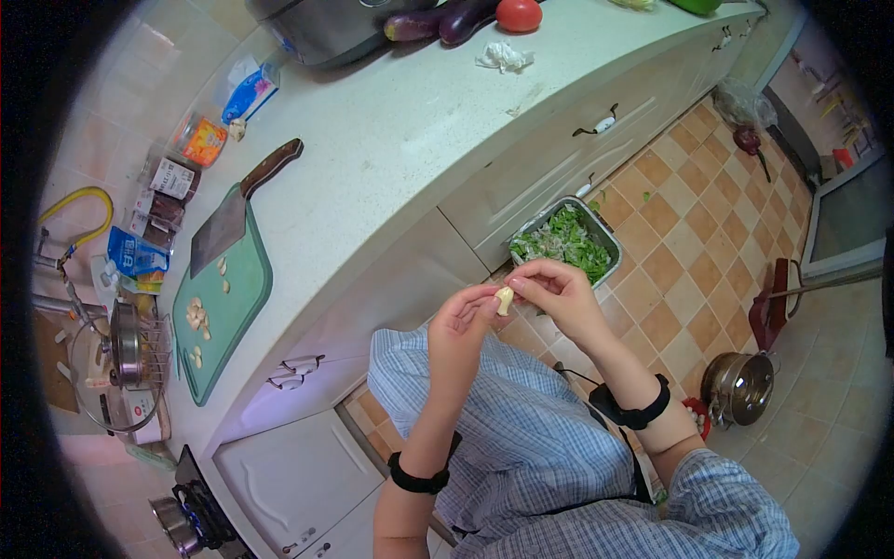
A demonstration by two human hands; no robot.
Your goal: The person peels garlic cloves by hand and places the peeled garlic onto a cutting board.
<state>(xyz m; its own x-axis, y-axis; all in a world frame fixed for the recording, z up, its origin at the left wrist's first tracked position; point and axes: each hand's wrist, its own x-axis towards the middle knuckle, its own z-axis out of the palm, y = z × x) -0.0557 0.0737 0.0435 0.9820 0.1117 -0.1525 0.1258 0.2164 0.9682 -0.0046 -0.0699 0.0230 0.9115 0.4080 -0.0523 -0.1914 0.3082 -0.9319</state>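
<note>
A pale garlic clove (504, 302) is pinched between the fingertips of both hands, in front of my body. My left hand (459, 321) grips it from the left, thumb and fingers pressed together. From the right, my right hand (557, 291) has its thumb and forefinger closed at the top of the clove. On the counter, a green cutting board (244, 312) carries several loose garlic cloves (197, 317). A cleaver (222, 228) with a wooden handle lies across the board's far end.
Beneath my hands, a metal bin (610, 265) of green leaf scraps stands on the tiled floor. Eggplants (466, 20), a tomato (519, 14) and crumpled tissue (505, 58) lie along the counter (372, 130). A lidded pot (738, 387) sits on the floor at right.
</note>
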